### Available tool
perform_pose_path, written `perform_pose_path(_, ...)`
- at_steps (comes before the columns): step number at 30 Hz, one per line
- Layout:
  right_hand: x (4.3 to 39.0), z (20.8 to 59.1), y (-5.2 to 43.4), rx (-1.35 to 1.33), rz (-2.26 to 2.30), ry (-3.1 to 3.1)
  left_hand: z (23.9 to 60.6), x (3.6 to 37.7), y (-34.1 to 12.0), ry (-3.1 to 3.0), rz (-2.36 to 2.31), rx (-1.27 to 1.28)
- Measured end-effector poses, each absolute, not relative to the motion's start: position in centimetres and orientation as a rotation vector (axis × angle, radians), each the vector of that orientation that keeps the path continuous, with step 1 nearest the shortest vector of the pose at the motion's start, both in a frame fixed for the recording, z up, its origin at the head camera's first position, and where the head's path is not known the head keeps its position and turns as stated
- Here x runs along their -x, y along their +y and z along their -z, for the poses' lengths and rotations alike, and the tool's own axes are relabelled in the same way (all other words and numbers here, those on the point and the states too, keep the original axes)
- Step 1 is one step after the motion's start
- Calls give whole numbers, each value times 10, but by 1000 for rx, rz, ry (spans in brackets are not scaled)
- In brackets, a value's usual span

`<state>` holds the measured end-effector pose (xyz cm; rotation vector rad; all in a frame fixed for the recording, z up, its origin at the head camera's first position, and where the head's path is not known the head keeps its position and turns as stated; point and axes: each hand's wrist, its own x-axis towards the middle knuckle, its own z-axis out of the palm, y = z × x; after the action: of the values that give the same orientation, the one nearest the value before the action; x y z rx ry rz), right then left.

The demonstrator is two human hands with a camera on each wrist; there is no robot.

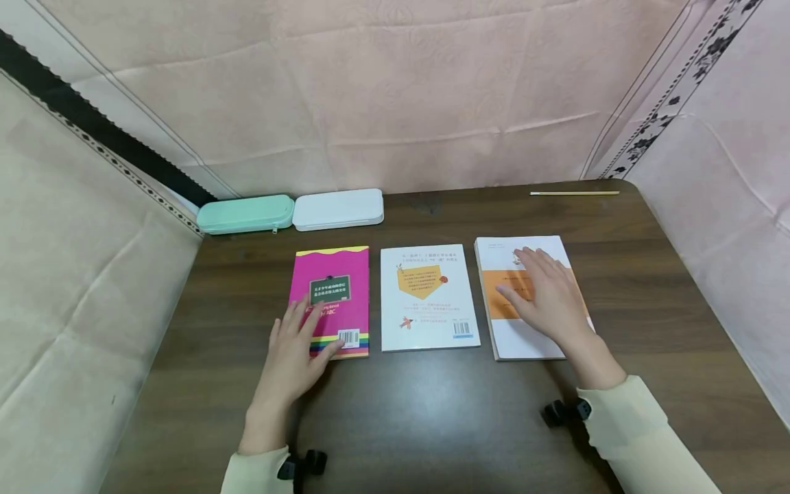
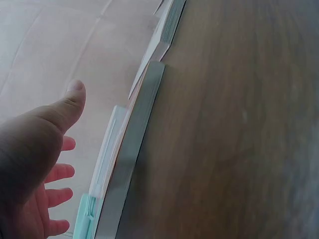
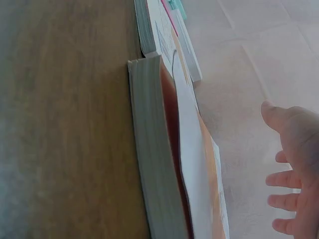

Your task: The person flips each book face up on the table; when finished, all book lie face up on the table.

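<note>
My left hand (image 1: 295,365), fingers spread, hovers over the lower left part of a magenta book (image 1: 358,288) with a rainbow band and a barcode. In the left wrist view a gap shows between that hand (image 2: 30,159) and the book's edge. Over a white book with an orange band (image 1: 518,346) is my right hand (image 1: 552,295), its fingers straight and the thumb out to the side. The right wrist view shows this thick book (image 3: 157,159) with its cover slightly lifted, apart from the hand (image 3: 304,154). Neither hand holds anything.
A white book with a yellow badge (image 1: 426,309) lies between the other two on the dark wooden table (image 1: 420,425). Behind them are a mint-green pencil case (image 1: 247,215) and a white case (image 1: 339,209). A pencil (image 1: 574,193) lies at the far right edge. Pale cloth surrounds the table.
</note>
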<state>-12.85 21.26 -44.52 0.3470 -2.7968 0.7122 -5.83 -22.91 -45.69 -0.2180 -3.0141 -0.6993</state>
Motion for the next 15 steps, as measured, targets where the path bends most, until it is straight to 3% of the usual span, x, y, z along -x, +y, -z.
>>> perform_pose_path(15, 139, 445, 204, -369, -774, -2846, 457, 65, -232, -3033, 727, 229)
